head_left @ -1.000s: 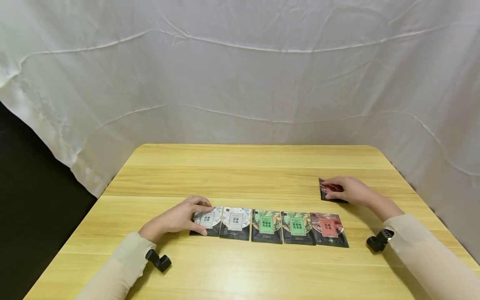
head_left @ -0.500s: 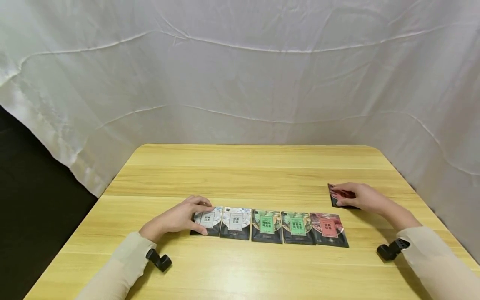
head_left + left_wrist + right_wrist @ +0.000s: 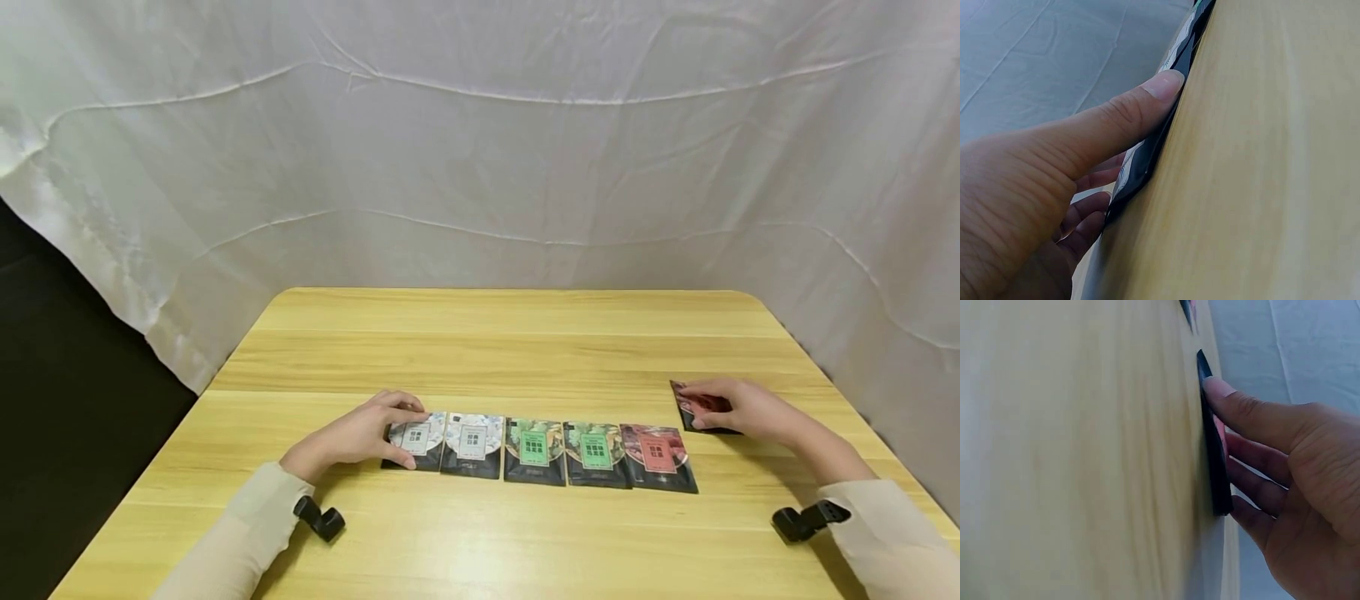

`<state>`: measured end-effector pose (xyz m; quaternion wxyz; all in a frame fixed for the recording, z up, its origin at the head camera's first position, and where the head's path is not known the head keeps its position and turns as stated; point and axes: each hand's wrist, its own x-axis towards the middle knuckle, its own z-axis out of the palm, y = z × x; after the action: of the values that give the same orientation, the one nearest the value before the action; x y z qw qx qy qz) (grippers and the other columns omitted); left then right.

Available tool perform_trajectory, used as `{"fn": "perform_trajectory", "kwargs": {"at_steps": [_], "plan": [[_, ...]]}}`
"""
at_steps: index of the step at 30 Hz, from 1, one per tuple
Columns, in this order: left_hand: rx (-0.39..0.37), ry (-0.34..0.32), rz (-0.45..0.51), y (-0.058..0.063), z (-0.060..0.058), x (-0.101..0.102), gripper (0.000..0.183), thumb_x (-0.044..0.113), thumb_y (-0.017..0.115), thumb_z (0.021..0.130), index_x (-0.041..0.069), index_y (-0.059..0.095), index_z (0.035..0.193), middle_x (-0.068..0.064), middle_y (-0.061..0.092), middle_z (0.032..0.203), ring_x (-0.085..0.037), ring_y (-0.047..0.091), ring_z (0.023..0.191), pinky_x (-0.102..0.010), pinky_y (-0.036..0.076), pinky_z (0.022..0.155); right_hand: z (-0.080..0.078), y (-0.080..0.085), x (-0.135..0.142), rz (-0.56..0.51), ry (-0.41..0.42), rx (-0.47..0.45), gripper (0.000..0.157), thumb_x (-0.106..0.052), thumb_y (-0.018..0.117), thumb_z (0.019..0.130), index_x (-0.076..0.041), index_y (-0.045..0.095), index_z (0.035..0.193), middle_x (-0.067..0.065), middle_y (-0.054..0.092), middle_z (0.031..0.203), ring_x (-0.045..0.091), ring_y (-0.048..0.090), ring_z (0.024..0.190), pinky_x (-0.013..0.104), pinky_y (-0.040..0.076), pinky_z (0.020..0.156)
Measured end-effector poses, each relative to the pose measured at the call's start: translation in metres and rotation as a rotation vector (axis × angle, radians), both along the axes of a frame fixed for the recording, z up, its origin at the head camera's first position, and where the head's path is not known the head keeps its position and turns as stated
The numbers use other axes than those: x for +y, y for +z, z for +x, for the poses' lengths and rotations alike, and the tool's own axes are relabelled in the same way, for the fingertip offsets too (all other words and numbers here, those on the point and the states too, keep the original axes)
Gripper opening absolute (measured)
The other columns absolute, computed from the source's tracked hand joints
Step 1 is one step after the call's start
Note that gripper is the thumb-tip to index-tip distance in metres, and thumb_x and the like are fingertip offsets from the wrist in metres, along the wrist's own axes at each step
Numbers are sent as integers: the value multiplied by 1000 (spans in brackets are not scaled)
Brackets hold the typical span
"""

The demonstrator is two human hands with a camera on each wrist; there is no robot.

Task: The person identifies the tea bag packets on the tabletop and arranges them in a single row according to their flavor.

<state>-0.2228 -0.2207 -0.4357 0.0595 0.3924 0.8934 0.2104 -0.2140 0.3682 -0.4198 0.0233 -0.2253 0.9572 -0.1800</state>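
A row of flat tea sachets lies on the wooden table. At its left end, my left hand (image 3: 371, 431) rests on a white-and-black sachet (image 3: 417, 437), thumb straight over its near part and fingers at its far edge. In the left wrist view the thumb (image 3: 1138, 109) presses on the sachet's dark edge. My right hand (image 3: 750, 410) grips a red-and-black sachet (image 3: 682, 400) behind and right of the row's end. In the right wrist view, thumb and fingers span this sachet (image 3: 1213, 450), which lies low by the tabletop; the palm covers part of it.
The row continues rightward with another white sachet (image 3: 471, 446), two green sachets (image 3: 534, 452) and a red sachet (image 3: 658, 458), set side by side. The wooden table (image 3: 480, 533) reaches back to a pale cloth curtain (image 3: 480, 167).
My right hand has slid the red sachet toward me and to the right, bringing it nearer the row's right end. The left hand and the row have stayed in place.
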Motion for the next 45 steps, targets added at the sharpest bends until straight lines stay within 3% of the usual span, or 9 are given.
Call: {"fn": "perform_trajectory", "kwargs": {"at_steps": [8,16,23,32,40,45], "plan": [[-6,-9,2,-2,-1,-1,80,56,76,76,5,59,135,-7,51,134,-30,43,126,-50,39,102,15,3,2,-11,-21,-31,56,-37,74,87,-5,62,131,23,59,128,46,54,116,58,45,90],[-13,3,-5,-3,-2,-2,82,60,74,75,6,59,136,-5,50,135,-27,42,127,-48,39,103,25,7,-2,-5,10,-31,53,-25,77,86,-2,60,131,21,58,127,39,55,114,50,48,88],[-15,3,-8,-1,-2,0,83,60,74,75,7,59,137,-4,50,135,-28,42,128,-48,38,104,35,8,-5,1,29,-66,62,-31,75,85,1,56,135,23,51,134,47,48,120,59,42,92],[-18,-1,-9,1,0,0,82,57,76,75,6,58,137,-5,50,136,-28,42,128,-48,38,104,47,5,-4,-9,-17,-67,72,-48,76,80,-8,57,137,19,56,133,43,53,118,56,45,90],[-15,-1,-13,1,0,0,83,58,75,75,6,58,137,-6,50,136,-29,42,128,-49,38,104,58,7,-9,8,-11,-73,74,-51,77,77,-9,59,135,16,58,130,39,56,115,49,49,86],[-14,4,-6,1,-2,0,83,57,76,74,5,58,136,-6,50,135,-29,42,128,-49,38,104,63,9,-13,0,6,-69,76,-51,78,75,-9,58,135,17,58,131,40,55,116,52,47,88]]}}
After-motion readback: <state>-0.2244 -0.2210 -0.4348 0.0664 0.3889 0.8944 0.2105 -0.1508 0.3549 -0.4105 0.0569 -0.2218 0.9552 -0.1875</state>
